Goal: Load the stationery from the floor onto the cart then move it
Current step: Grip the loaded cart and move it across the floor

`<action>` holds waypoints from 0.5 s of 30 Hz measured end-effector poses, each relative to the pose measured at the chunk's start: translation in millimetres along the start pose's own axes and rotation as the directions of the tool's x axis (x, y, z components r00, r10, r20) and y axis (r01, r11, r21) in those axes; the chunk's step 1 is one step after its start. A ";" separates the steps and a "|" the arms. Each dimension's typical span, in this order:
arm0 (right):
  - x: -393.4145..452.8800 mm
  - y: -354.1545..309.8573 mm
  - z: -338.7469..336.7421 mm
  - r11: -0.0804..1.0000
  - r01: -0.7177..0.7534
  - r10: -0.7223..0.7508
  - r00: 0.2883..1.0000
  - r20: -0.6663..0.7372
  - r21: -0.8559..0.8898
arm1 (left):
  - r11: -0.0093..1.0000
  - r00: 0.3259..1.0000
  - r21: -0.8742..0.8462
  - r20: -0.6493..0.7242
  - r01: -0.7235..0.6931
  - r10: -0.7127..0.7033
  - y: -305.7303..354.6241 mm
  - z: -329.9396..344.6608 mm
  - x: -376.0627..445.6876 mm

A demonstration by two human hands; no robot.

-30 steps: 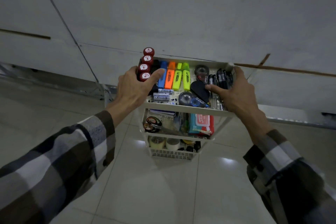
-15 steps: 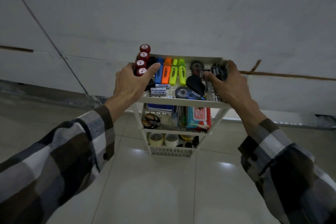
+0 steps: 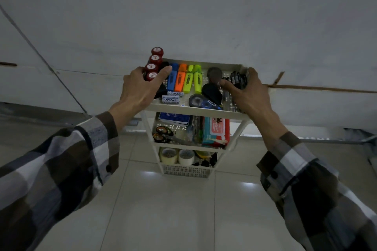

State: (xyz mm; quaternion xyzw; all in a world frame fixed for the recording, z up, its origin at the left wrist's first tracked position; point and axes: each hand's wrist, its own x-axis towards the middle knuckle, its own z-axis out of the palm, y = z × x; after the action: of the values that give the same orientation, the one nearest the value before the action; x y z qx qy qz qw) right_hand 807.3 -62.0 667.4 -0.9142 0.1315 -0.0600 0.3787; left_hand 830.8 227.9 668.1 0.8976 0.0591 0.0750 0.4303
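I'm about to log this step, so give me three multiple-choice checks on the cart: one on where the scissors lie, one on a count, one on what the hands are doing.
1. Where do the scissors lie?
A. top shelf
B. middle shelf
C. floor

2. How many highlighters lie side by side?
A. two
B. four
C. six

3. What are the hands doing?
A. gripping the cart's top shelf
B. hanging free
C. lifting the tape rolls

Answers: 1 B, the scissors lie below the top shelf, left side. 2 B, blue, orange and two yellow-green. 3 A, left hand and right hand clasp its two ends.
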 end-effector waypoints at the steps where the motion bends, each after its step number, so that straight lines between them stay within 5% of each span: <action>1: 0.2 -0.3 0.1 1.000 -0.009 0.009 1.000 -0.008 0.002 | 1.000 1.000 0.008 0.001 -0.007 0.007 0.3 0.7 2.9; 15: 15.0 -4.9 17.8 1.000 -0.024 0.024 0.998 -0.056 0.003 | 1.000 0.998 0.006 0.056 -0.013 0.013 -6.1 -1.2 37.0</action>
State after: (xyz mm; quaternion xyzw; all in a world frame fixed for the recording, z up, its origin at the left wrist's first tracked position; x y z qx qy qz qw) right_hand 826.4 -50.9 658.5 -0.9101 0.1527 -0.0811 0.3766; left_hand 866.6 238.9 667.2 0.9011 0.0415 0.0523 0.4285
